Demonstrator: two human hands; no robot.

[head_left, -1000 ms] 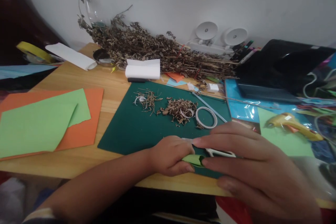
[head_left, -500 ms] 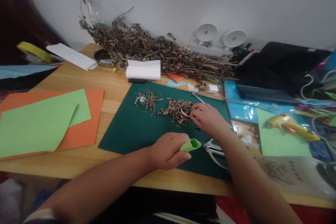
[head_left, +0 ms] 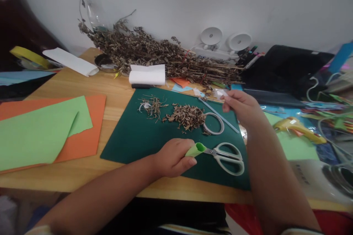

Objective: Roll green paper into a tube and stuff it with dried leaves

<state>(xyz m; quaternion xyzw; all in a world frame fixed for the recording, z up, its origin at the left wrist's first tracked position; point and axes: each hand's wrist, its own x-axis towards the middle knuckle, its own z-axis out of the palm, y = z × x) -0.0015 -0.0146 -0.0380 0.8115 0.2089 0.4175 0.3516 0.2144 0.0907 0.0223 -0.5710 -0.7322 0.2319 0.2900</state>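
My left hand [head_left: 175, 158] is closed round a rolled light green paper tube [head_left: 195, 149], its open end facing up and right. Behind the tube, white-handled scissors [head_left: 227, 158] lie on the green cutting mat [head_left: 127, 143]. At the mat's back right corner, my right hand [head_left: 242, 106] has its fingers pinched at a small white object [head_left: 220, 93], whose kind is unclear. A roll of white tape [head_left: 213, 123] lies against a heap of dried leaves [head_left: 189, 116]. Beside it rests a pale blue stick [head_left: 220, 116]. Left of the heap are thin dry stems [head_left: 154, 107].
Dried plant bundles [head_left: 154, 49] run along the wall. A white paper roll [head_left: 147, 75] stands before them. Green paper [head_left: 35, 132] overlaps orange paper [head_left: 97, 125] on the left. At right are a yellow glue gun [head_left: 299, 129] and a jar [head_left: 328, 180].
My right hand has moved from the tape roll beside the leaves back and right to the small white object. The tape roll and scissors are now uncovered. My left hand keeps the tube.
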